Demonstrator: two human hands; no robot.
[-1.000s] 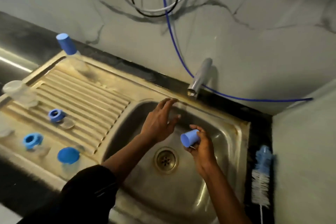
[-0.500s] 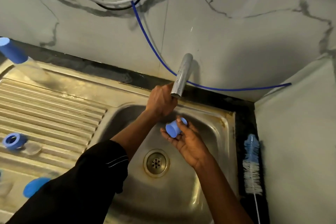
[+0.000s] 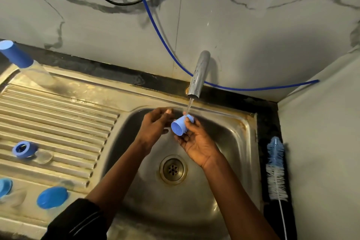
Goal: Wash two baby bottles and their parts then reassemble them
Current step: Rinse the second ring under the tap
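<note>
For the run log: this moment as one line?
step: rinsing blue cap | right hand: holds cap under running tap | left hand: empty beside cap | brush: right of sink

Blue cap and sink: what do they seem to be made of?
The blue cap looks like matte plastic: uniform opaque colour, no glare. The sink is probably stainless steel: brushed metallic sheen, streaky reflections, brownish stains along its rim.

Glossy stained steel sink [image 3: 247, 142], shiny metal tap [image 3: 199, 75], matt blue plastic cap [image 3: 180, 125].
</note>
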